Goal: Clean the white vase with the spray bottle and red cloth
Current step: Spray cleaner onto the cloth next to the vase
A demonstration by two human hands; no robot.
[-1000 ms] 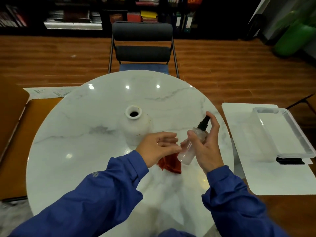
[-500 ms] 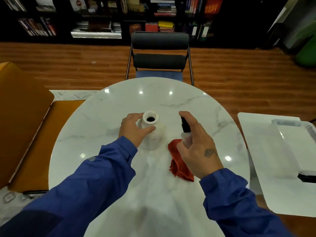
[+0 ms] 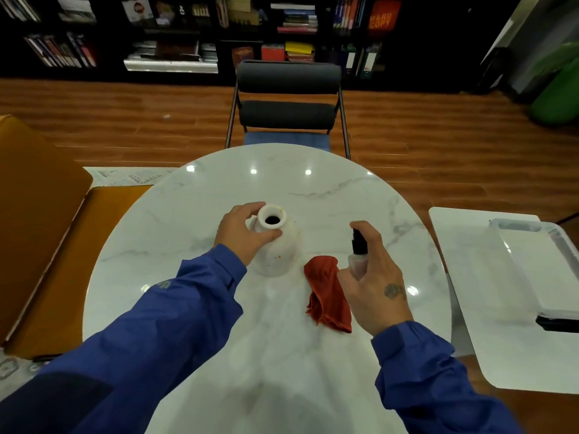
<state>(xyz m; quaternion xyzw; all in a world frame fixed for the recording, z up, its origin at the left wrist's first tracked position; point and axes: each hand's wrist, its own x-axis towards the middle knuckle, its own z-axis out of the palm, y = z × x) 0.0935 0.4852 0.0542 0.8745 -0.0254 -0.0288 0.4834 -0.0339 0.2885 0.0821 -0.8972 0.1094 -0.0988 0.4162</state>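
A white vase (image 3: pixel 280 249) with small orange specks stands upright near the middle of the round marble table (image 3: pixel 329 189). My left hand (image 3: pixel 242 231) grips its neck from the left. My right hand (image 3: pixel 374 285) holds a clear spray bottle (image 3: pixel 358 250) with a black nozzle, upright, to the right of the vase, index finger on top of the nozzle. A crumpled red cloth (image 3: pixel 327 292) lies on the table between the vase and my right hand, touching neither hand.
A black chair (image 3: pixel 288 104) stands at the table's far side. A white side table (image 3: pixel 488 302) on the right carries a clear plastic tray (image 3: pixel 545 264). An orange seat (image 3: pixel 37 214) is on the left. Bookshelves line the back wall.
My left hand left the cloth and took hold of the vase's neck. My right hand turned the spray bottle upright and moved it to the right of the vase. The cloth now lies free.
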